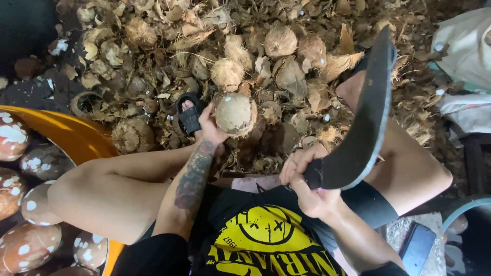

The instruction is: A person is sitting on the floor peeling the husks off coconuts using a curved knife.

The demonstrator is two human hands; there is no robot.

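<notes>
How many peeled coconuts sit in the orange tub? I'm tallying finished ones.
7 show, stacked at the left edge inside the orange tub: and one partly visible at the bottom. More may be hidden beyond the frame edge or beneath.

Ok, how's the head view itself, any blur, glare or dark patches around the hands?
Head view: left hand and coconut are sharp and evenly lit; the curved blade in the right hand looks slightly soft at its tip; the top left corner falls into shadow; wide-angle bending at the edges; no strong glare.
</notes>
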